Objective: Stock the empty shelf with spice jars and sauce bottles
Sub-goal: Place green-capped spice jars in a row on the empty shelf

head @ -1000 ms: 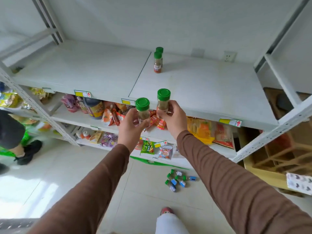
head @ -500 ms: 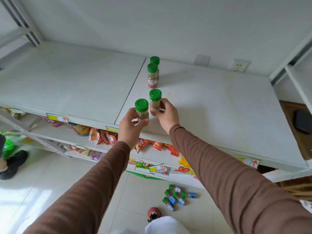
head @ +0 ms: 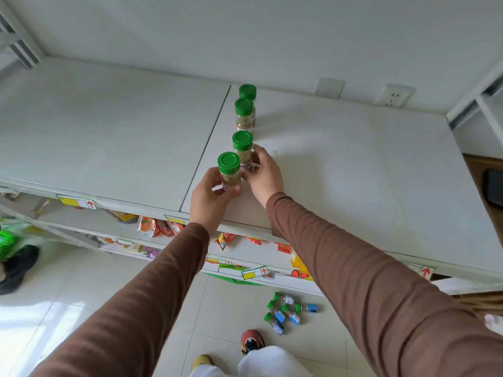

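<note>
Two green-capped spice jars stand in a row on the white shelf, one at the back and one just in front of it. My right hand grips a third spice jar set in line behind my other jar. My left hand holds a fourth spice jar near the shelf's front edge, slightly left of the row. Whether either held jar rests on the shelf I cannot tell.
Several more jars with green caps lie on the tiled floor below. Lower shelves hold snack packets. A wall socket sits behind the shelf. Another person's black shoe is at the far left. My shoe is below.
Both hands have moved forward over the shelf, carrying their jars from below the front edge into line with the two standing jars. The camera has moved closer.
</note>
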`<action>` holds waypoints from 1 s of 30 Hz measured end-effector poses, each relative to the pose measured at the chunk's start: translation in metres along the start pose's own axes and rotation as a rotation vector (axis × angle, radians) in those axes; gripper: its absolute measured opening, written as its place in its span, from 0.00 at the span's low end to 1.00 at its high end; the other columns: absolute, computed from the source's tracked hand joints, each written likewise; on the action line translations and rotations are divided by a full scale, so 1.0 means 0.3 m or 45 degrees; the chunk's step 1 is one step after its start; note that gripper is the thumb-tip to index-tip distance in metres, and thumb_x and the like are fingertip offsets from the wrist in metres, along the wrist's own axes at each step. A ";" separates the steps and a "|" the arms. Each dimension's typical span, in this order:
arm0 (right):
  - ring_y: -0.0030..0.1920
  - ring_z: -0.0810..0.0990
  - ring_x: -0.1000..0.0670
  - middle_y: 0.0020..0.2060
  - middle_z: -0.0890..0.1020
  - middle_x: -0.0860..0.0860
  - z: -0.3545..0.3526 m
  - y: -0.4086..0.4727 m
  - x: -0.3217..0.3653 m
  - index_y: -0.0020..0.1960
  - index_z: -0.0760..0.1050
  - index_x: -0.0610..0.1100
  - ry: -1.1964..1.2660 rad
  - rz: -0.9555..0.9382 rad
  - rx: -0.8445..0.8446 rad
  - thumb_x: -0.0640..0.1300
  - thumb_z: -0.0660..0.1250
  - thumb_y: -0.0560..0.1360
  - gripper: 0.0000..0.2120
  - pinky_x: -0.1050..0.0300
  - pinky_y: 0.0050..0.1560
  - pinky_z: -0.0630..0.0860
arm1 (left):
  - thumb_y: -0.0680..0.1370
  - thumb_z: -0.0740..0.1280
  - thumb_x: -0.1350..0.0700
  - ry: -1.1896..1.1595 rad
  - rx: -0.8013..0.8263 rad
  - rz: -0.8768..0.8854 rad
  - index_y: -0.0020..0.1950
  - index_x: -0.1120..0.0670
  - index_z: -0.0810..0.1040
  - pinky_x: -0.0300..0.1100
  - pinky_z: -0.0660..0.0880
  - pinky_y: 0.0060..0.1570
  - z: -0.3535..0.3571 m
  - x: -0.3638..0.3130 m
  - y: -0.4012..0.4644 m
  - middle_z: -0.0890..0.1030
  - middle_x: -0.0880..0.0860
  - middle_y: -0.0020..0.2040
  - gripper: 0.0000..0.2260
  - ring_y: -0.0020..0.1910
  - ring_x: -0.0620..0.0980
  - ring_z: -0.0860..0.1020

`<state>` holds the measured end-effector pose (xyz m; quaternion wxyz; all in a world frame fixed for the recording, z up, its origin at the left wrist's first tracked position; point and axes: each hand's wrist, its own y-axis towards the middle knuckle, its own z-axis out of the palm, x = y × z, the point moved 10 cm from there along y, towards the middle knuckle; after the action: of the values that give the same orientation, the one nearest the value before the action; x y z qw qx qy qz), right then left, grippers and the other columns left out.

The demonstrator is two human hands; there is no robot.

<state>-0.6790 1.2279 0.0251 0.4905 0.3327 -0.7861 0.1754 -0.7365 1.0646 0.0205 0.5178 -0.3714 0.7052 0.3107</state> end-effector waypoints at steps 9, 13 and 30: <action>0.49 0.83 0.44 0.48 0.84 0.47 0.018 0.048 0.005 0.55 0.73 0.44 -0.112 0.000 -0.027 0.44 0.75 0.70 0.17 0.46 0.51 0.79 | 0.73 0.75 0.61 -0.023 0.008 -0.012 0.58 0.50 0.79 0.45 0.81 0.56 0.002 -0.005 0.000 0.84 0.44 0.50 0.16 0.53 0.42 0.81; 0.49 0.82 0.44 0.48 0.84 0.47 0.021 0.103 0.033 0.55 0.75 0.44 -0.096 -0.001 -0.087 0.44 0.73 0.70 0.16 0.47 0.52 0.78 | 0.73 0.76 0.61 -0.028 0.009 -0.019 0.58 0.52 0.79 0.40 0.80 0.55 0.005 -0.009 0.007 0.84 0.45 0.51 0.16 0.53 0.41 0.81; 0.60 0.78 0.45 0.62 0.78 0.44 -0.030 0.098 0.014 0.66 0.72 0.40 -0.047 0.068 -0.084 0.42 0.74 0.74 0.23 0.50 0.62 0.75 | 0.74 0.76 0.60 -0.067 0.120 -0.075 0.70 0.49 0.73 0.41 0.77 0.63 -0.006 0.012 0.004 0.81 0.49 0.62 0.26 0.61 0.42 0.80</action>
<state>-0.6947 1.2530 0.0343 0.4817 0.2984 -0.8090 0.1564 -0.7390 1.0629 0.0177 0.5619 -0.3591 0.6940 0.2715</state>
